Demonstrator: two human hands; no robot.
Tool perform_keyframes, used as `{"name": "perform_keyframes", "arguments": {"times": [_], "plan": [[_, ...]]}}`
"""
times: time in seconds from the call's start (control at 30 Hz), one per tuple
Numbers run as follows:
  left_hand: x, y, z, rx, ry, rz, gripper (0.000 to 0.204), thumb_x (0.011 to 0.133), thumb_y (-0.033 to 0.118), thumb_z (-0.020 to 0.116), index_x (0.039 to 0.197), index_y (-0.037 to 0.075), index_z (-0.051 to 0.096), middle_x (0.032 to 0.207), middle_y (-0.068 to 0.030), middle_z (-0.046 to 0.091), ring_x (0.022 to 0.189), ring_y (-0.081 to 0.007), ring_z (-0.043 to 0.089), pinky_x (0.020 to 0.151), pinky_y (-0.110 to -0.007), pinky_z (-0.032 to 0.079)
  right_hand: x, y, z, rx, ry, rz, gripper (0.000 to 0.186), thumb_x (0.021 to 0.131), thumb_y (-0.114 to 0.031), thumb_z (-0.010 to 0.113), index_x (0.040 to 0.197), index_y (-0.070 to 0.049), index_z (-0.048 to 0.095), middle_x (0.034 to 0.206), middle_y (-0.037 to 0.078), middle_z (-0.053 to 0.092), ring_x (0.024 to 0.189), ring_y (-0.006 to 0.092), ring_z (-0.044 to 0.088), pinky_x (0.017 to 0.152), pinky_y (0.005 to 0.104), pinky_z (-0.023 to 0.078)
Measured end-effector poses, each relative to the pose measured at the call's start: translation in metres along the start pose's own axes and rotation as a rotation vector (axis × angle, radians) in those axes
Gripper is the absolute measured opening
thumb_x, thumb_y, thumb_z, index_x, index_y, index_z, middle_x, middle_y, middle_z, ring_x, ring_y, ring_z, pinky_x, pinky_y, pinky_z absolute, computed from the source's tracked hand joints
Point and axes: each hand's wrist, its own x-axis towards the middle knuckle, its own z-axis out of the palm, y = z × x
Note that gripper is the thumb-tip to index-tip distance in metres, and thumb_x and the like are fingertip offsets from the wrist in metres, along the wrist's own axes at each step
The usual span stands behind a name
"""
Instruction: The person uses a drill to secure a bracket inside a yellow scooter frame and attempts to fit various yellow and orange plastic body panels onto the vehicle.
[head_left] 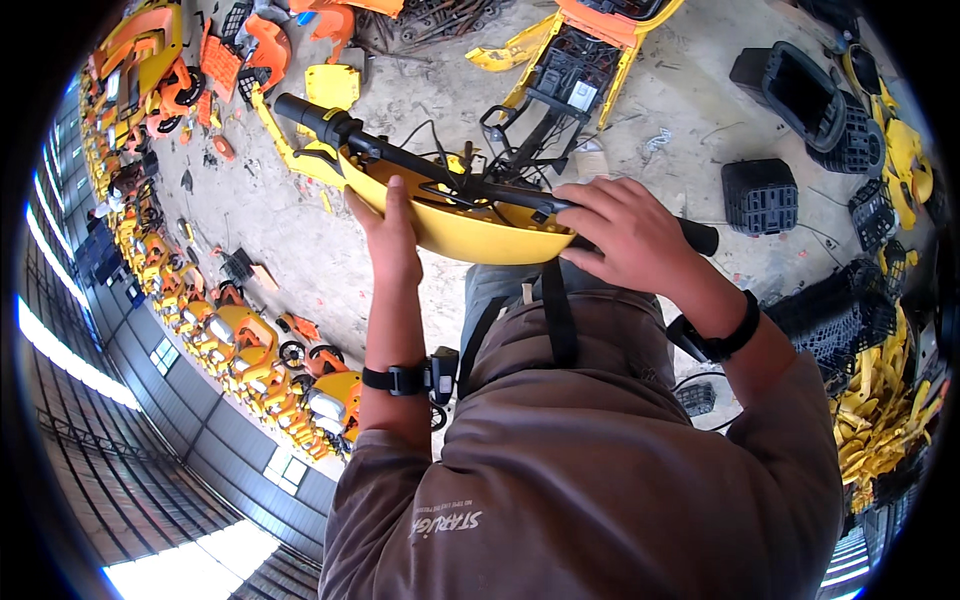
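Note:
In front of me is a curved yellow handlebar cover, its hollow side turned up and away. A black handlebar with a thick grip at its left end runs along the hollow, with dark cables around it. My left hand is closed on the cover's left part, thumb up along its near face. My right hand closes around the cover's right end, fingers over the handlebar and thumb below. The right grip sticks out past that hand. Beyond is the stripped vehicle frame with yellow side rails.
Black plastic crates and an open black box stand at the right. Yellow panels are heaped at lower right. Orange and yellow parts lie at the far left. A long row of yellow vehicles lines the left wall.

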Motion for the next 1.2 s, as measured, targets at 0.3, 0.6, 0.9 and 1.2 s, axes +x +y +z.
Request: {"name": "perform_keyframes", "arguments": {"times": [0.3,0.6,0.9,1.2], "plan": [[0.001,0.005,0.005,0.030,0.018,-0.029,0.096,0.103,0.035,0.065,0.163,0.003,-0.002,0.153,-0.0150,0.040,0.135,-0.0253,0.047,0.114,-0.037,0.039,0.006,-0.001,-0.001,0.035,-0.055,0.155,0.056,0.079,-0.035,0.083,0.122,-0.009,0.060,0.122,0.010,0.067,0.112,0.0319,0.063,0.096,0.0426,0.050],[0.001,-0.017,-0.019,-0.280,0.074,-0.092,0.110,0.092,0.046,0.075,0.162,0.001,0.003,0.155,-0.0259,0.035,0.140,-0.0330,0.042,0.109,-0.045,0.044,0.013,-0.023,0.003,-0.107,-0.135,0.114,0.067,0.077,-0.042,0.085,0.130,-0.008,0.064,0.119,0.018,0.069,0.111,0.0382,0.065,0.093,0.0471,0.053],[-0.013,-0.119,-0.130,-0.146,-0.241,-0.068,0.079,0.100,0.048,0.060,0.161,0.010,0.027,0.139,-0.0200,0.061,0.126,-0.0288,0.061,0.103,-0.046,0.049,0.008,-0.015,0.011,-0.161,-0.163,0.232,0.067,0.080,-0.039,0.084,0.135,-0.009,0.060,0.125,0.018,0.066,0.118,0.0352,0.063,0.101,0.0443,0.050],[-0.056,-0.324,-0.335,0.818,-0.163,-0.004,0.057,0.087,0.030,0.067,0.136,0.001,0.059,0.122,-0.0252,0.070,0.115,-0.0393,0.067,0.099,-0.046,0.053,0.004,-0.019,0.023,-0.196,-0.083,0.287,0.078,0.085,-0.038,0.082,0.145,-0.003,0.048,0.137,0.022,0.058,0.124,0.0356,0.059,0.106,0.0424,0.048]]}}
